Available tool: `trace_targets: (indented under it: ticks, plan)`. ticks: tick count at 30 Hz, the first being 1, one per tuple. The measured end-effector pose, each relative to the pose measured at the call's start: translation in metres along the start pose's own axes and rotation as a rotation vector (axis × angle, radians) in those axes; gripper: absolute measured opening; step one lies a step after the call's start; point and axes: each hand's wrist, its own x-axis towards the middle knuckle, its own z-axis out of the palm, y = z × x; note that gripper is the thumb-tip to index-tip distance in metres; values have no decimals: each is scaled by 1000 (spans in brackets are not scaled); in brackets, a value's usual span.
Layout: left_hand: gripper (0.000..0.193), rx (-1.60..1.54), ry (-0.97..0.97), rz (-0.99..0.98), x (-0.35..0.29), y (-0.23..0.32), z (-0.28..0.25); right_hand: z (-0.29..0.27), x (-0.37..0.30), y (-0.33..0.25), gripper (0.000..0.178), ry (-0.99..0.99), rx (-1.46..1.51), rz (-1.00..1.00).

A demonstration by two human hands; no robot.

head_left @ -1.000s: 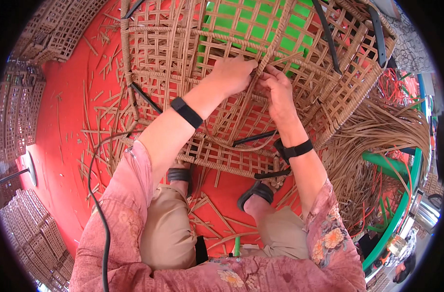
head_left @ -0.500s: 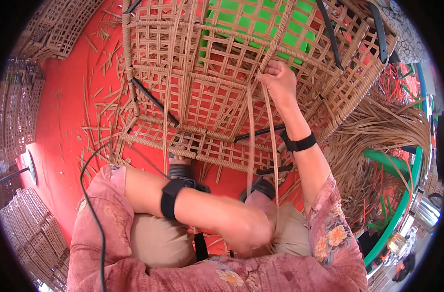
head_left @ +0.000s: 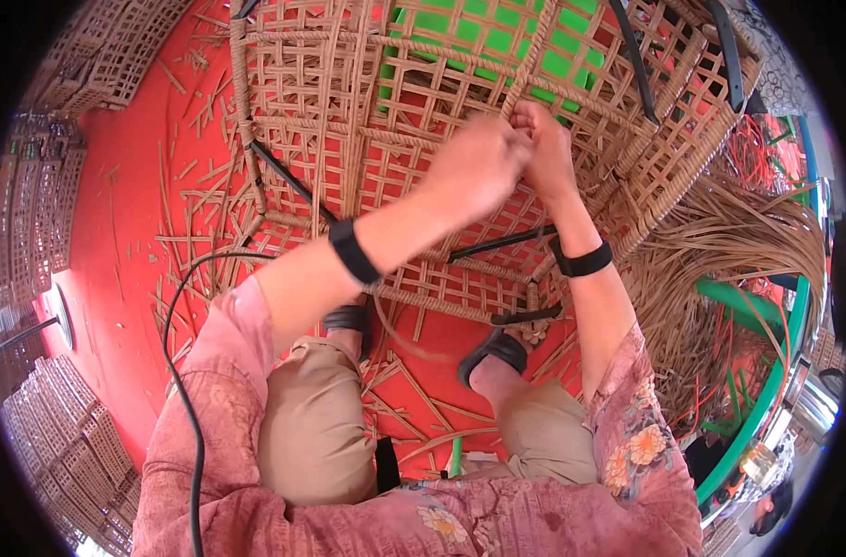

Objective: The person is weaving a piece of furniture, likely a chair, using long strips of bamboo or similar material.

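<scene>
A large open-weave panel of brown flat strips (head_left: 404, 186), with cord-wrapped ribs and edges, stands in front of me. My right hand (head_left: 548, 153) is closed in a pinch at the lower end of a wrapped rib (head_left: 532, 65), where the weaving strip is worked. Close beside it, my left hand (head_left: 483, 158) reaches across the panel, somewhat blurred. Its fingers are drawn together near the right fingertips, and whatever they hold is hidden. A faint, blurred weaving strip (head_left: 395, 339) curves below the panel, above my feet.
Black bars (head_left: 297, 181) brace the frame. Behind the weave shows a bright green object (head_left: 488, 42). Loose brown strips (head_left: 720, 241) are heaped at right beside a green frame (head_left: 766, 408). Scraps lie on the red floor (head_left: 116, 223); stacked woven panels (head_left: 33, 204) stand at left.
My left hand has risen from my lap to beside the right hand. The two strips that hung from the right hand no longer hang there. The right hand stays near the rib.
</scene>
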Motion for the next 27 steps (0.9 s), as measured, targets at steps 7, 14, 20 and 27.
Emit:
trace_targets:
  ticks: [7,14,20,27]
  plan:
    - [33,-33,50,-223,33,-36,22,-7,1,-4,30,26,-77,-38]
    - [24,-367,103,-189,46,-71,34,0,-7,-29,33,27,-148,85]
    - [19,-359,120,-192,50,-71,31,2,-10,-16,29,172,-595,-143]
    - [22,-240,114,-120,49,-67,18,24,-10,-21,35,290,-263,103]
